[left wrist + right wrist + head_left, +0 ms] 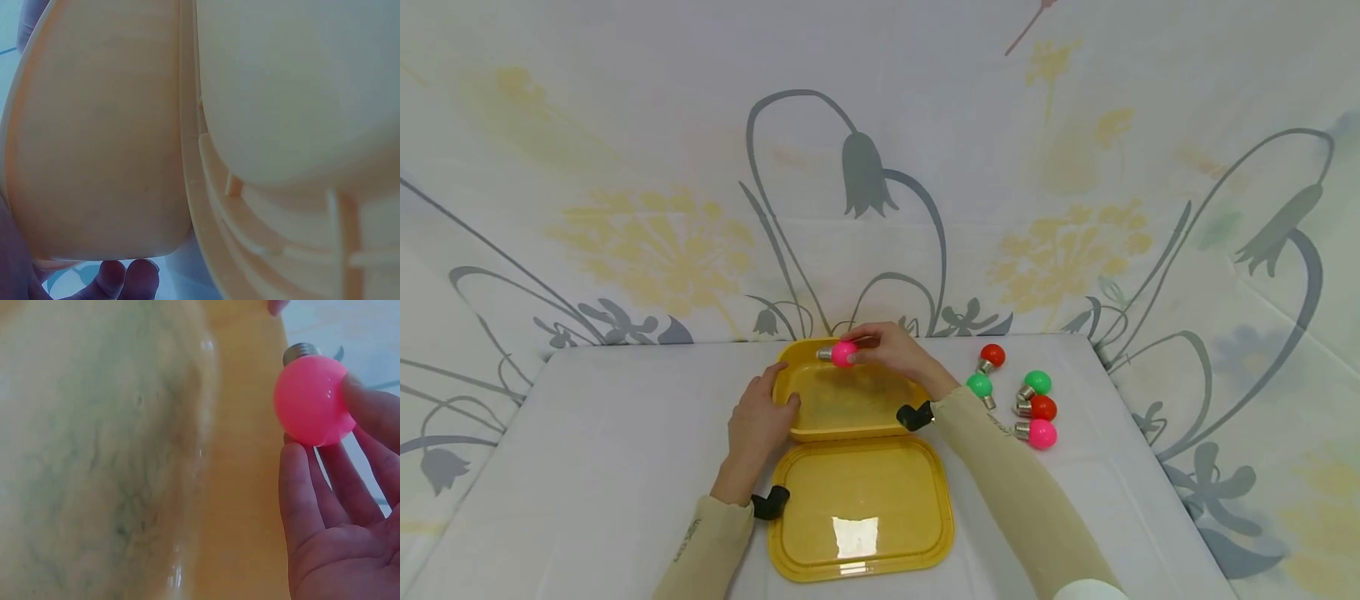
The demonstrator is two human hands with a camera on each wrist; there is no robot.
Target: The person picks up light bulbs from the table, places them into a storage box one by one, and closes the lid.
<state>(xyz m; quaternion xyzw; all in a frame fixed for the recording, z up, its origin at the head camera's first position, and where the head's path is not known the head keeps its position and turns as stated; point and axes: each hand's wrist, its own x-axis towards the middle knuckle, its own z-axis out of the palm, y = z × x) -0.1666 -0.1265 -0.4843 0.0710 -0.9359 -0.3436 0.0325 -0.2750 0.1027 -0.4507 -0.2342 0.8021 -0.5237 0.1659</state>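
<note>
Head: pink bulb in RH

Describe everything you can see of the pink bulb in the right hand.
The bulb has a round, smooth, shiny pink globe and a short, silvery, metal-looking base with screw ridges; whether the globe is plastic or glass cannot be told. The right hand pinches it by the globe. In the head view it is held sideways, base to the left, over the far part of the yellow box. Whether it touches the box cannot be told.
</note>
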